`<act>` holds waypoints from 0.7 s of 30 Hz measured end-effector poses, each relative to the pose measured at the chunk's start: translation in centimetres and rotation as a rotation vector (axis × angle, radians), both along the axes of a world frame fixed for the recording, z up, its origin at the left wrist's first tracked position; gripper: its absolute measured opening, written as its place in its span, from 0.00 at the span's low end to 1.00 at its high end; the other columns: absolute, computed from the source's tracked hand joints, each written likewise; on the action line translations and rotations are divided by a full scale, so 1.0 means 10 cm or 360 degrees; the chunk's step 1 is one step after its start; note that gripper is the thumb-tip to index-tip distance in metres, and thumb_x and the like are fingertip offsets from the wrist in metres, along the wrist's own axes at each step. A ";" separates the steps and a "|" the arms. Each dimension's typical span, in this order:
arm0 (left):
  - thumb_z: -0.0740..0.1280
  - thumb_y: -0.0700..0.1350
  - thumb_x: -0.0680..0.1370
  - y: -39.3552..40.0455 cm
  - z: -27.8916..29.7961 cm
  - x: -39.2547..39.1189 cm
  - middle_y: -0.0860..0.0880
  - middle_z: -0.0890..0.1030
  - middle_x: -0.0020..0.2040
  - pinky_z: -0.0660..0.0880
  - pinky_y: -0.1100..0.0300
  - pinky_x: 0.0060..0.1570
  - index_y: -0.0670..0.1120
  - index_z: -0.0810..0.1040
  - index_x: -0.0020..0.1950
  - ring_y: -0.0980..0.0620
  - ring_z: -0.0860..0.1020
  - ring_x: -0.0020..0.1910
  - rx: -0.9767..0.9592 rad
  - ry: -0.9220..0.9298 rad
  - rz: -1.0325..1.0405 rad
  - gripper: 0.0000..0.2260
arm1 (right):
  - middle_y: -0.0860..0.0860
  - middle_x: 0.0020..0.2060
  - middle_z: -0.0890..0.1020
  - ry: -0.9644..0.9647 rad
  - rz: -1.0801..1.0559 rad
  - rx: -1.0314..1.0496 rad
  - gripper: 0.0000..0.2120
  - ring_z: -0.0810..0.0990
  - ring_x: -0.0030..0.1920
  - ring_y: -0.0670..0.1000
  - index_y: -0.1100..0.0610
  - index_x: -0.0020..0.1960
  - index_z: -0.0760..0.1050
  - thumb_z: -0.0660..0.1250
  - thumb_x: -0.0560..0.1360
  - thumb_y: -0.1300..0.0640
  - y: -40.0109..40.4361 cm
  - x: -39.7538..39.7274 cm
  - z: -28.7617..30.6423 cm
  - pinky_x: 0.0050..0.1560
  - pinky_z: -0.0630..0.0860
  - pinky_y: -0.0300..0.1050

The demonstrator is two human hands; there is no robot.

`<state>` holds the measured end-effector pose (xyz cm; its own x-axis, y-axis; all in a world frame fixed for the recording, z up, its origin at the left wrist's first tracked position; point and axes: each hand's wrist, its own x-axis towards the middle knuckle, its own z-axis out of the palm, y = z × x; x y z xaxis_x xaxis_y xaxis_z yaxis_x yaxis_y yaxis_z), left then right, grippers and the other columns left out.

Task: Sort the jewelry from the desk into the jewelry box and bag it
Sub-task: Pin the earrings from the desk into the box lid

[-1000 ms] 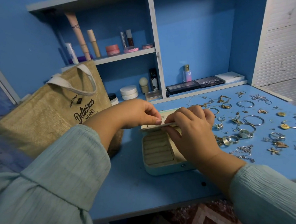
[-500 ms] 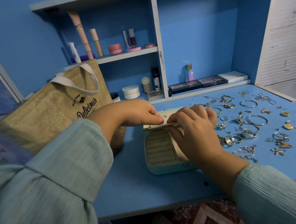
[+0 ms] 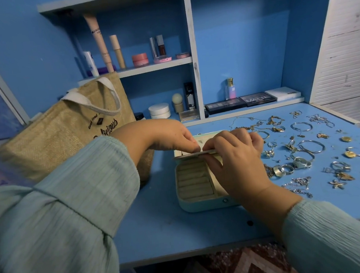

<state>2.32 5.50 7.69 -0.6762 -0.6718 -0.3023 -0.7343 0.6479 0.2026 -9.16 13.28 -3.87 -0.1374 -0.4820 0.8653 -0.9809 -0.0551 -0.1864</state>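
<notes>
Burlap bag (image 3: 63,135): upright, left of my jewelry box (image 3: 200,201). Loose jewelry (image 3: 305,154): scattered on desk (image 3: 162,233), right of box. Box: open, mid-desk, partly hidden by my right hand (image 3: 234,159). Left hand (image 3: 170,137) and right hand: together, fingers curled, pinching a thin flat panel (image 3: 190,155) above the box.
</notes>
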 end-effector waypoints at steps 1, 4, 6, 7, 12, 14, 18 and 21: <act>0.63 0.54 0.78 -0.01 0.00 0.00 0.60 0.76 0.47 0.65 0.64 0.51 0.54 0.79 0.52 0.61 0.72 0.47 -0.0008 0.0020 -0.0005 0.08 | 0.47 0.37 0.80 -0.0012 -0.0004 -0.0003 0.13 0.73 0.44 0.53 0.53 0.40 0.78 0.59 0.70 0.48 0.00 0.00 0.00 0.50 0.59 0.49; 0.63 0.54 0.78 -0.02 -0.02 0.00 0.59 0.76 0.48 0.65 0.64 0.50 0.55 0.78 0.50 0.61 0.73 0.47 -0.0021 0.0056 -0.0011 0.06 | 0.47 0.36 0.79 -0.0037 0.0012 -0.0009 0.12 0.68 0.44 0.50 0.53 0.40 0.78 0.59 0.70 0.47 -0.01 0.00 0.00 0.50 0.58 0.49; 0.63 0.53 0.78 -0.02 -0.03 0.00 0.59 0.76 0.48 0.65 0.64 0.49 0.54 0.78 0.50 0.60 0.73 0.48 -0.0041 0.0045 -0.0014 0.06 | 0.47 0.36 0.79 -0.0029 0.0022 -0.0007 0.12 0.68 0.44 0.50 0.52 0.40 0.78 0.59 0.70 0.47 -0.01 -0.01 0.00 0.50 0.58 0.49; 0.63 0.53 0.78 -0.02 -0.03 0.00 0.58 0.77 0.49 0.65 0.64 0.49 0.54 0.78 0.50 0.60 0.73 0.48 -0.0046 0.0039 -0.0016 0.06 | 0.47 0.36 0.79 -0.0021 0.0022 -0.0006 0.12 0.69 0.44 0.51 0.52 0.40 0.78 0.59 0.70 0.47 0.00 -0.01 0.00 0.50 0.59 0.49; 0.61 0.53 0.78 -0.01 -0.02 0.00 0.52 0.78 0.56 0.70 0.59 0.57 0.49 0.79 0.56 0.54 0.74 0.55 -0.0067 -0.0010 -0.0013 0.13 | 0.47 0.37 0.79 0.0014 -0.0016 0.0003 0.13 0.73 0.43 0.53 0.52 0.41 0.78 0.59 0.70 0.46 -0.01 -0.01 0.00 0.50 0.59 0.49; 0.61 0.54 0.78 0.00 -0.02 -0.01 0.52 0.76 0.59 0.69 0.56 0.61 0.49 0.78 0.59 0.53 0.73 0.58 -0.0093 -0.0027 -0.0012 0.15 | 0.47 0.37 0.79 0.0004 -0.0013 0.0003 0.13 0.69 0.44 0.51 0.52 0.40 0.78 0.59 0.70 0.46 -0.01 -0.01 -0.01 0.50 0.59 0.49; 0.61 0.54 0.78 0.00 -0.02 -0.01 0.53 0.77 0.56 0.69 0.58 0.58 0.51 0.79 0.57 0.54 0.73 0.56 -0.0077 -0.0024 -0.0035 0.13 | 0.48 0.36 0.79 0.0006 -0.0013 0.0000 0.13 0.67 0.44 0.50 0.53 0.40 0.78 0.59 0.69 0.46 -0.02 -0.01 -0.01 0.50 0.58 0.49; 0.62 0.53 0.78 -0.01 -0.04 -0.01 0.54 0.77 0.54 0.70 0.58 0.59 0.52 0.79 0.54 0.54 0.74 0.55 -0.0088 0.0007 -0.0067 0.10 | 0.47 0.36 0.79 0.0013 -0.0019 0.0001 0.13 0.71 0.44 0.52 0.53 0.40 0.78 0.59 0.69 0.46 -0.02 -0.01 -0.02 0.50 0.59 0.49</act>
